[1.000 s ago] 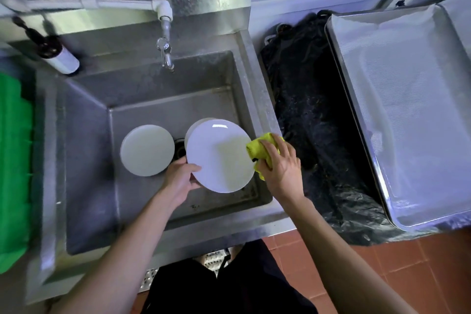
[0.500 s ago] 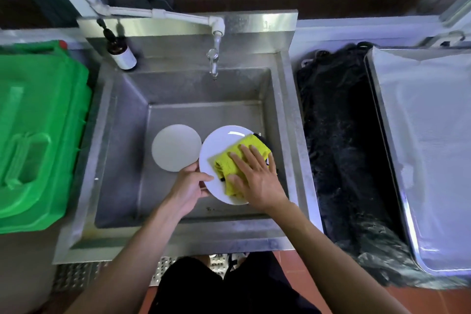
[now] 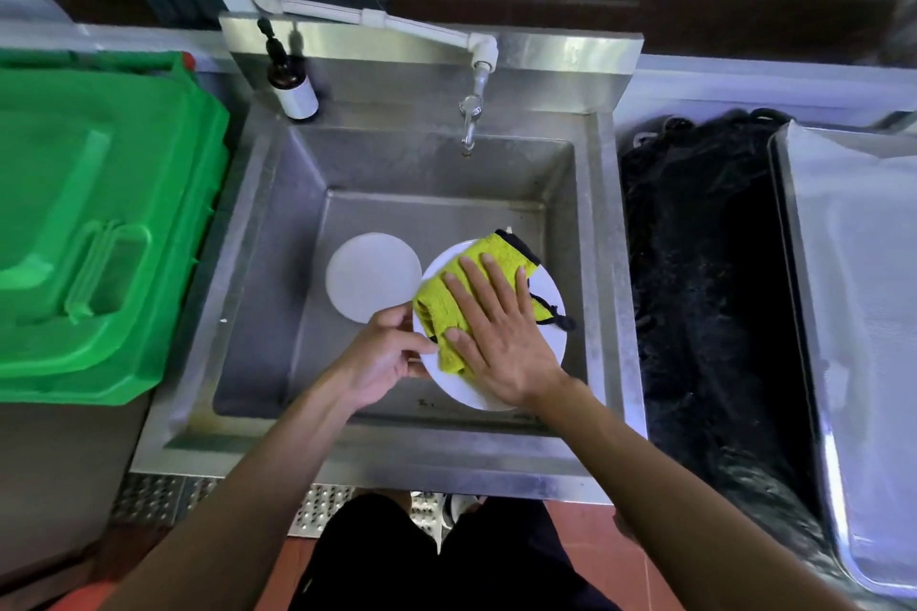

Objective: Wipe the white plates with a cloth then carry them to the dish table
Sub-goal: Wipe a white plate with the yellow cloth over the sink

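Left hand (image 3: pixel 382 352): grips white plate (image 3: pixel 551 342) rim, over sink (image 3: pixel 258 263) | Right hand (image 3: pixel 496 332): flat, fingers straight, pressing yellow cloth (image 3: pixel 436 308) onto plate | Second plate (image 3: pixel 372 275): sink floor, beside

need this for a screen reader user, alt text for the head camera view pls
Over a steel sink, the right hand presses a yellow cloth flat on a white plate that the left hand grips by its rim. A second white plate lies in the basin, beside a green bin.
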The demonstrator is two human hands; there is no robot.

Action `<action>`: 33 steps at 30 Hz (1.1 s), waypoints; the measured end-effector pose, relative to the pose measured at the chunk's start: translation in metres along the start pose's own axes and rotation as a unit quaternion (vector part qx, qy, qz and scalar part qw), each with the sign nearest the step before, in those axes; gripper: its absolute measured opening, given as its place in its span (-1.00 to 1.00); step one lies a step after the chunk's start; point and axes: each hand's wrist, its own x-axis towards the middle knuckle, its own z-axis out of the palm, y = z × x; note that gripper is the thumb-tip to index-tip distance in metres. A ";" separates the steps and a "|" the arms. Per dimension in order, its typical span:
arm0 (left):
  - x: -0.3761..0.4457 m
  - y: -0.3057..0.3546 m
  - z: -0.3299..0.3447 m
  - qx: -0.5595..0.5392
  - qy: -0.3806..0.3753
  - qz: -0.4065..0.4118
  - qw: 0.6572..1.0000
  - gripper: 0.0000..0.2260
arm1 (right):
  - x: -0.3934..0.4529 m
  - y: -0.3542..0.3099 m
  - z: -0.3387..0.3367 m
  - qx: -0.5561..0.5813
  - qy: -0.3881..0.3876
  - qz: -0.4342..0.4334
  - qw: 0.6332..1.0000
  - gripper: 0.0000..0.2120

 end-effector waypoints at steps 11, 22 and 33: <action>-0.005 0.032 -0.004 0.054 0.019 0.032 0.998 -0.61 | 0.044 -0.010 -0.004 0.040 0.094 0.009 0.995 -0.37; -0.005 0.033 0.006 -0.001 0.118 0.079 0.990 -0.69 | 0.068 0.015 -0.016 0.068 0.116 0.164 0.977 -0.38; -0.002 0.038 0.015 -0.064 0.184 0.089 0.977 -0.61 | 0.039 0.000 -0.003 0.065 0.072 0.214 0.972 -0.33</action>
